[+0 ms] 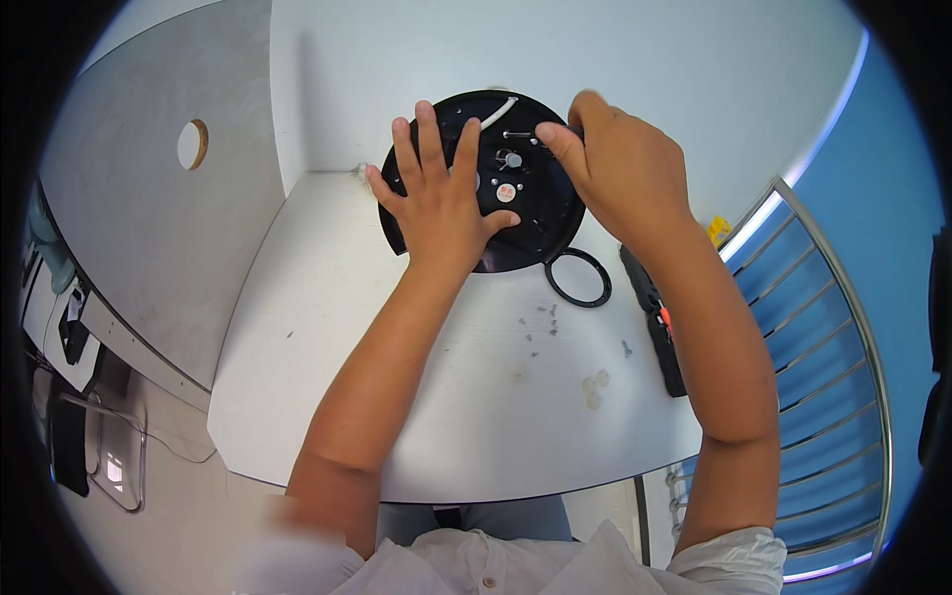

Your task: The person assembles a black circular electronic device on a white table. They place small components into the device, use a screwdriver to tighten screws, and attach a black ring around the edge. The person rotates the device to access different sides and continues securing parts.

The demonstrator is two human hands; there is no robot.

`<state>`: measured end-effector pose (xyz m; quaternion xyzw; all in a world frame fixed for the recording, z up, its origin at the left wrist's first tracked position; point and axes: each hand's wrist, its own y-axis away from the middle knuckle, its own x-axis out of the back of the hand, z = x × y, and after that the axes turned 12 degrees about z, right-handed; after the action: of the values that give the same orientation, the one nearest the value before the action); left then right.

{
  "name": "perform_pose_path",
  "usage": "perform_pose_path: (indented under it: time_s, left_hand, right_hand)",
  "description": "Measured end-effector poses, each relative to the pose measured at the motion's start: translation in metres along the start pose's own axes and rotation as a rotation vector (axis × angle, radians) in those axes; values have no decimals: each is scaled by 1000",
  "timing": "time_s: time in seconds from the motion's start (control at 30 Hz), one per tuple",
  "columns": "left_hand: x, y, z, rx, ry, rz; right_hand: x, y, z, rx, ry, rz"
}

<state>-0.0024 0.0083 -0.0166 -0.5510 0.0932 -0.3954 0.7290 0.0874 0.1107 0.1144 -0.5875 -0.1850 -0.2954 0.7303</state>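
Head view: fingers spread, the left hand (441,208) lies open over a round black base (531,188) near the white counter's (297,377) far side, its screw-dotted face toward the camera, white cable (499,112) slanting up-right. The right hand (635,164) curls by its rim; I cannot tell its grip. Grey panel (198,218) left; railing (851,297), blue wall (873,149) right.

Black disc (535,186), white table (496,426)

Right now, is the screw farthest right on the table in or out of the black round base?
Out: the screw lies loose on the white table, clearly apart from the black round base.
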Motion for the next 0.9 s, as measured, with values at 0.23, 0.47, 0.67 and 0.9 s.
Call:
perform_pose_path:
  time_s: [0.23, 0.47, 0.67, 0.9]
  left_hand:
    - [-1, 1, -1, 3, 18, 8]
    - [-2, 2, -3, -4, 29, 17]
    - [-5, 2, -5, -17, 33, 18]
    - [1, -1, -7, 9, 29, -24]
  right_hand:
    - [-11, 5, 5, 236, -24, 289]
    - [-9, 1, -10, 222, 165, 278]
    - [-13, 7, -12, 76, 204, 208]
    - [-3, 14, 6, -61, -66, 195]
